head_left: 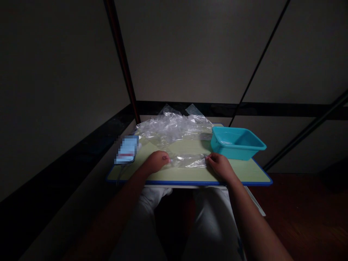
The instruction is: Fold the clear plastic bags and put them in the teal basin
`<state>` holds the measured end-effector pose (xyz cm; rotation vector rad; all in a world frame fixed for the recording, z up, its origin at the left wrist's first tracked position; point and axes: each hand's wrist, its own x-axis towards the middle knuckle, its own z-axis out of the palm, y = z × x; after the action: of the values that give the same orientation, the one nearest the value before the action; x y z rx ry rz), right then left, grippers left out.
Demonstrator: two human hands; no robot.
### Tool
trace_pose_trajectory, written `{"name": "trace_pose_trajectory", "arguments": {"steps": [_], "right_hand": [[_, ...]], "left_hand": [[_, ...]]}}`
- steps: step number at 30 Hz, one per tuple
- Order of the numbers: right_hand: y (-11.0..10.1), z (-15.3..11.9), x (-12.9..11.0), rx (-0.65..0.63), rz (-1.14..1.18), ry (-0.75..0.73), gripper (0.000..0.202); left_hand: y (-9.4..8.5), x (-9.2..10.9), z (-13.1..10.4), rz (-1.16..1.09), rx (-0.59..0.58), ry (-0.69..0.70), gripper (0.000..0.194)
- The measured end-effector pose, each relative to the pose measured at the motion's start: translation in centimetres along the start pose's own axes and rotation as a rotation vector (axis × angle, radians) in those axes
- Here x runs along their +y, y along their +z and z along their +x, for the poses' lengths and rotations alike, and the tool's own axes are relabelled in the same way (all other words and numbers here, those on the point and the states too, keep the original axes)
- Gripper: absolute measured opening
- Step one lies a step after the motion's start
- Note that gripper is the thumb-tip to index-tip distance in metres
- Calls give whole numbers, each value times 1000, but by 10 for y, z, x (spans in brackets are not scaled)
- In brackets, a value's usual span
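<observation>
The desk (187,175) is the largest thing here; it has a pale yellow-green top and a blue rim, and its near edge runs across just above the person's knees. Along the far edge, from the far left corner past the middle, lies a loose heap of clear plastic bags (174,126), crumpled and shiny, with some corners which stand up. Near the right edge stands a turquoise plastic tub (234,151), upright and with its mouth open to above. In front of the heap, near the middle of the near edge, one clear plastic bag (189,160) is stretched between two hands; it cannot be told whether it touches the desk. The left hand (157,161) pinches the left end of this bag narrowly between thumb and finger. The right hand (219,165) pinches the right end in the same manner, just before the tub. At the left edge is a smartphone (127,149), tilted, its screen obscured by coarse squares.
</observation>
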<state>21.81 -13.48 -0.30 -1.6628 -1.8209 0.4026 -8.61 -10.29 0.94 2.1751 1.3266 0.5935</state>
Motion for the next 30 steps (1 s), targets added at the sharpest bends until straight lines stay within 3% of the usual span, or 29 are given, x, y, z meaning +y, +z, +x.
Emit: {"name": "trace_pose_trajectory", "arguments": {"steps": [6,13,20,24,30], "right_hand": [[7,0,0,37,-63,13,22],[10,-4,0,119,-35,-4,25],[10,-3,-2,165,-100,-23,24],[13,-1,3,214,-228,-72,23],[14,-1,3,202,-329,-16,20]], "left_hand": [[-2,14,6,75,32,-6,28],[-8,43,21,112,-31,-96,40],[-4,53,41,134,-179,-76,22],[0,53,48,130,-199,-50,14],[6,49,53,144,-193,-51,10]]}}
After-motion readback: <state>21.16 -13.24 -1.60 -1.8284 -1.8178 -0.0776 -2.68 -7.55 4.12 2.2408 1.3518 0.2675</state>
